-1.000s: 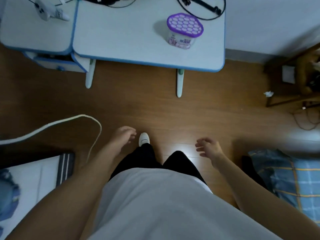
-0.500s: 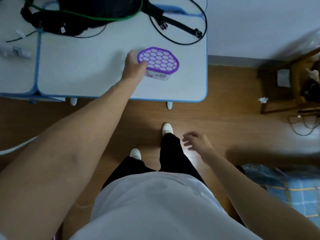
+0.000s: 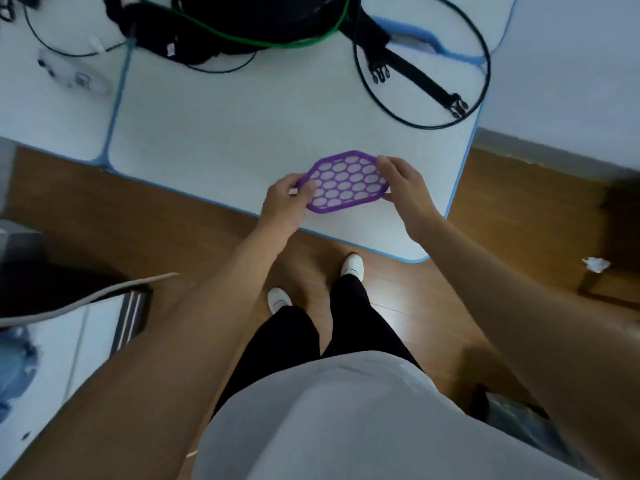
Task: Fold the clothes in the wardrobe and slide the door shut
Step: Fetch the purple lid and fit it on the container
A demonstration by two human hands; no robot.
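Purple-lidded tub (image 3: 346,181) is over the near edge of the white table (image 3: 242,143), with the left hand (image 3: 285,200) and right hand (image 3: 403,188) each curled round one side. Some blue cloth (image 3: 14,368) is at the near left edge, too blurry to say more.

Purple plastic honeycomb lid (image 3: 346,181), matt white tabletop (image 3: 225,133), glossy wood floor (image 3: 502,244)

The black bag (image 3: 263,19) runs off the top edge, the white device (image 3: 74,76) beside it is too blurred to name, the blue cloth (image 3: 15,368) is cut by the left edge, and the purple honeycomb lid (image 3: 346,183), between left grip (image 3: 282,202) and right grip (image 3: 403,183), hides whatever sits beneath.
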